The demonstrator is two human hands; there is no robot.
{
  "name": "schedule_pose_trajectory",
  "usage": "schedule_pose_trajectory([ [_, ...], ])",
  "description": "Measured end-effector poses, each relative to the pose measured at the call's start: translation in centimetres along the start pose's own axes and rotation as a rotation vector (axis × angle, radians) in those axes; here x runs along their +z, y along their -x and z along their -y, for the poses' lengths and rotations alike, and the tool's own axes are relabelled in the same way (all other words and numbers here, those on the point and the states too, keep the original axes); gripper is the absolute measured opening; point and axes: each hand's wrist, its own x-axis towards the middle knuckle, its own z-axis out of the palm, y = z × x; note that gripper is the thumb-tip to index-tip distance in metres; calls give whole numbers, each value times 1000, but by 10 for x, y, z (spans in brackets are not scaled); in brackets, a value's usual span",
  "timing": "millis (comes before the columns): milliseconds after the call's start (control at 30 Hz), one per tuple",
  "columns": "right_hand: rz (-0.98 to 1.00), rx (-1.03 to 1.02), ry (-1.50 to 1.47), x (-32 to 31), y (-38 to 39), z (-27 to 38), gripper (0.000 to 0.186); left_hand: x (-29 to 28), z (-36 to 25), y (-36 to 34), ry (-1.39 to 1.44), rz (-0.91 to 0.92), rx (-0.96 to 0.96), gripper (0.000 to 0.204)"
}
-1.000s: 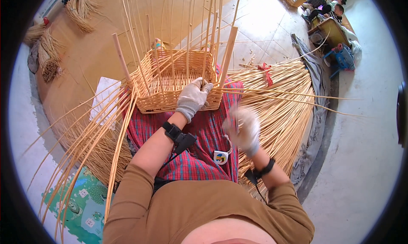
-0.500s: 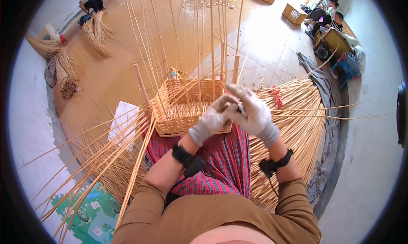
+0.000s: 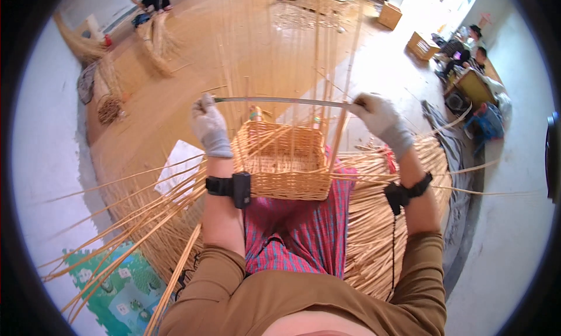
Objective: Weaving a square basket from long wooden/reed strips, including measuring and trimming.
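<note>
Both my hands wear pale work gloves. A thin, flat grey band, a tape measure (image 3: 280,100) by its look, is stretched nearly level between them, above the far rim of a woven wicker basket (image 3: 286,187). My left hand (image 3: 209,122) pinches one end, beyond the basket's left side. To the right, my right hand (image 3: 378,116) is closed round the other end; any case inside the fist is hidden. The rectangular basket stands before my lap, with long upright rods rising from its rim and loose rods sticking out leftward.
A plaid red cloth (image 3: 298,242) covers my lap. Peeled rods (image 3: 374,236) are heaped at my right, with more bundles at the far left. A white sheet (image 3: 178,169) lies left of the basket. People (image 3: 470,49) sit far right, near other baskets (image 3: 422,45).
My hands were together over the basket's right front. They have moved apart and farther forward, left hand leftward and right hand rightward, and the tape measure now spans between them.
</note>
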Motion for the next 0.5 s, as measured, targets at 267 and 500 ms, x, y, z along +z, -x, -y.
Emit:
schedule_pose_trajectory([
  [267, -141, 26, -34, 27, 5, -28, 39, 7, 18, -3, 464, 82, -35, 15],
  [500, -148, -209, -120, 28, 4, -37, 29, 4, -2, 13, 440, 67, -84, 14],
])
